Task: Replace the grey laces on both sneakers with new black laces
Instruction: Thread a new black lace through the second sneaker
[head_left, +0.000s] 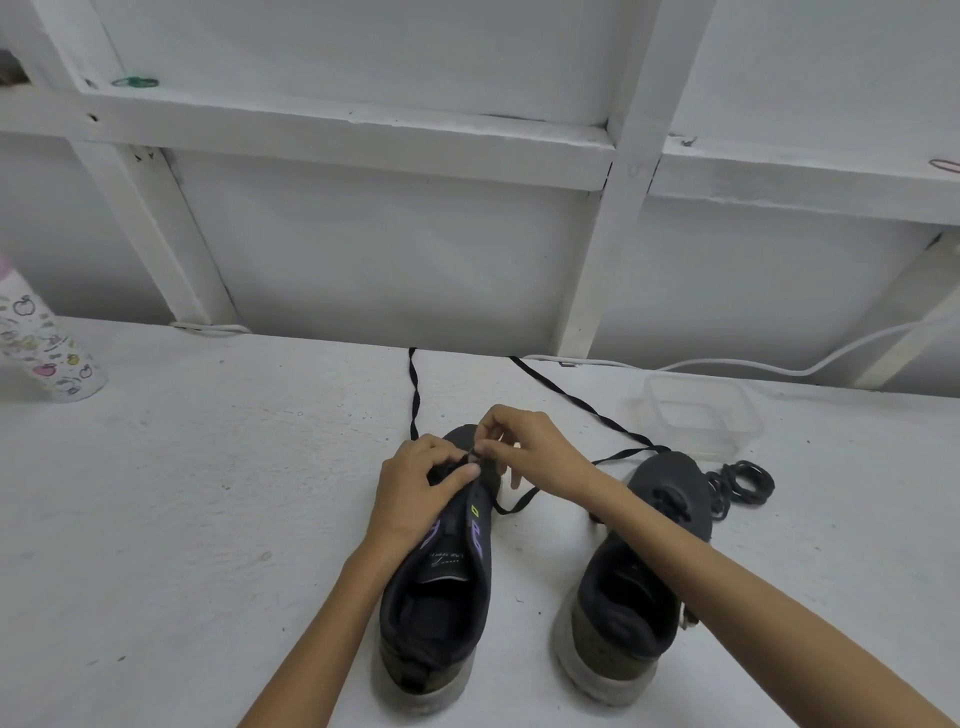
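While both sneakers stand on the white table (208, 519) with their heels toward the camera, the action is all at the front of the left sneaker (441, 597). It is gripped by the left hand (415, 483): fingers are curled over the upper from the left side, and the thumb is laid across toward the eyelets. Right beside that thumb, the black lace (576, 400) is pinched between thumb and fingertips of the right hand (535, 447), the two hands nearly touching. Two strands of that lace are stretched away across the table to its far edge. One runs straight out past the toe. The other is looped to the right, passes by the toe of the right sneaker (670, 483), then angles back.

The right sneaker is partly covered by the right forearm; how it is laced cannot be told. Just beside its toe, a coiled bundle of dark lace (743, 483) is seen, and behind that a clear plastic container (727, 410). A fruit-printed bottle (41, 343) is set at the far left, and a white cable (779, 368) is laid along the back edge.
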